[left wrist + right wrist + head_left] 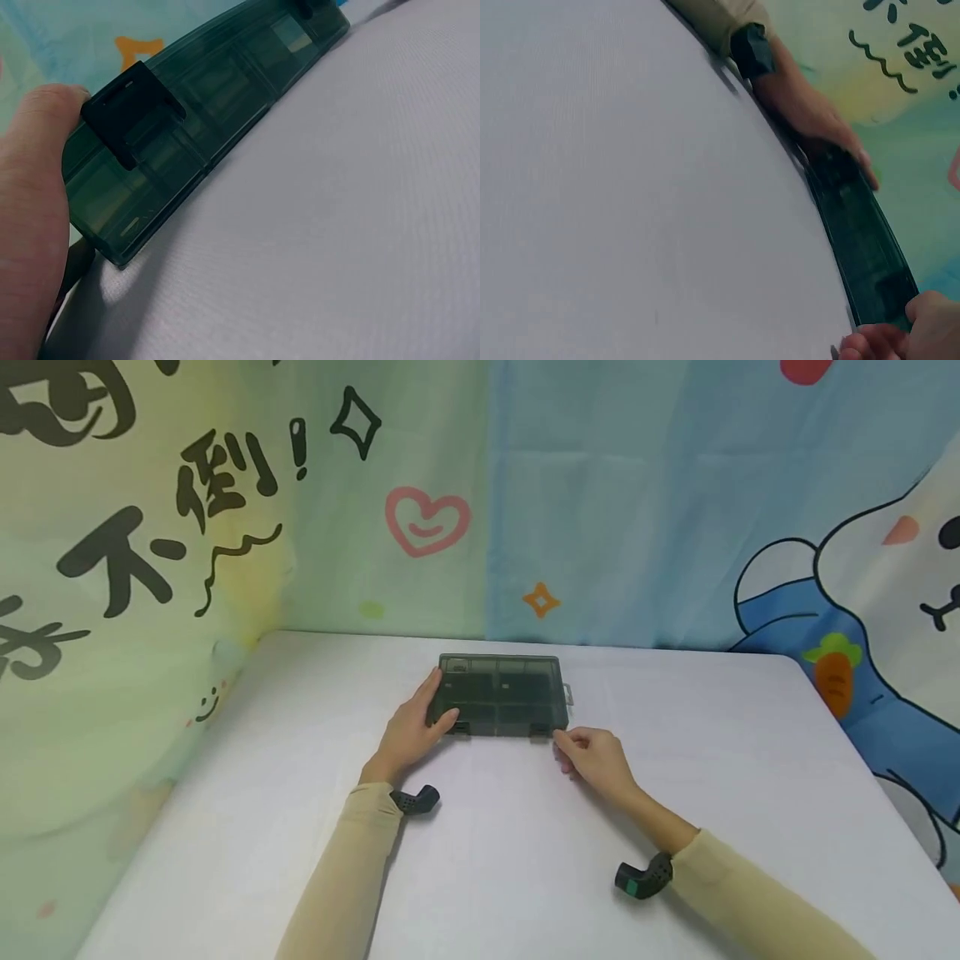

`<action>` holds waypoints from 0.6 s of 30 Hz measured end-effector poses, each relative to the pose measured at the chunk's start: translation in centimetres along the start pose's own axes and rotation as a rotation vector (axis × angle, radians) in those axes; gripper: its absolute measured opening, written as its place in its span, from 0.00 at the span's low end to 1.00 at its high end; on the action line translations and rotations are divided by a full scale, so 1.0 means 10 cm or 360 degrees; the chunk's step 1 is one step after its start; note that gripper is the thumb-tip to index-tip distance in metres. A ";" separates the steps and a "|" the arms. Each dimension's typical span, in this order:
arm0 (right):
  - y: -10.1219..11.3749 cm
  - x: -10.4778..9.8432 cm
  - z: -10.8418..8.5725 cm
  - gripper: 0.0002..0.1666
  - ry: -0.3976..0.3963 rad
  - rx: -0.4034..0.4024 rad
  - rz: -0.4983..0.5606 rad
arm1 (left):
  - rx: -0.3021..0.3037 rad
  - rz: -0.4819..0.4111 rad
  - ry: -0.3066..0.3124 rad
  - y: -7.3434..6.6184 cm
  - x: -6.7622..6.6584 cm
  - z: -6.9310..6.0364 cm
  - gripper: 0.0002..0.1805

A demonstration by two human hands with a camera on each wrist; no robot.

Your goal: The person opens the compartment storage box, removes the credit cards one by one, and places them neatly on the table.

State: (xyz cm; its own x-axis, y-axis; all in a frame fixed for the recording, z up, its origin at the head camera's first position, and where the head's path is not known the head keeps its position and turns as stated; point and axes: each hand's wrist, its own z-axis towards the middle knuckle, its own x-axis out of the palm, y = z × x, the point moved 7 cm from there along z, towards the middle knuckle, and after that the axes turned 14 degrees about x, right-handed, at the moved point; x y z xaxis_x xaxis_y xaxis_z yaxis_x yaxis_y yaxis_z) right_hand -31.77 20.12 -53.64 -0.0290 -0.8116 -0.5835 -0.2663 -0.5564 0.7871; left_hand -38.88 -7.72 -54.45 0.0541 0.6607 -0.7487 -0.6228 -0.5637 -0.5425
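A dark green, see-through plastic compartment box [498,693] lies flat with its lid down on the white table. Thin dividers show through the lid, and two latches sit along the near side. My left hand [408,731] grips the box's left end, fingers along the side and thumb at the front corner by the left latch [131,112]. At the near right corner, my right hand [597,762] has its thumb and curled fingers on the box's edge beside the right latch [538,732]. Its exact hold is partly hidden in the right wrist view.
The white tabletop [495,852] spreads around the box. Behind it hangs a printed cloth backdrop [600,510] that meets the table's far edge. A small hanging tab [568,694] sticks out from the box's right side. Each wrist wears a black camera mount [417,800].
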 end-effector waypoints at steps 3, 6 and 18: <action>-0.02 0.15 -0.01 0.26 0.0205 0.0210 0.0137 | -0.0004 0.0004 0.0020 0.00 0.02 0.01 0.43; -0.04 0.20 -0.01 0.31 0.0233 0.0359 0.0272 | 0.0022 -0.0019 0.0017 -0.02 0.04 0.02 0.43; 0.13 0.56 -0.08 0.24 0.0685 0.0851 0.1102 | 0.0008 0.0024 -0.0013 0.02 -0.04 0.00 0.42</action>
State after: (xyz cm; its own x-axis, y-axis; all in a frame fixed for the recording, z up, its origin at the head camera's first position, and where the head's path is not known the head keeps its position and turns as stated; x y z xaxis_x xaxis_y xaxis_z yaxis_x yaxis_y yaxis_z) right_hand -31.53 14.71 -55.70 -0.0174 -0.9833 0.1810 -0.7282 0.1365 0.6716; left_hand -39.01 -8.12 -54.32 0.0380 0.6562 -0.7536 -0.6272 -0.5714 -0.5292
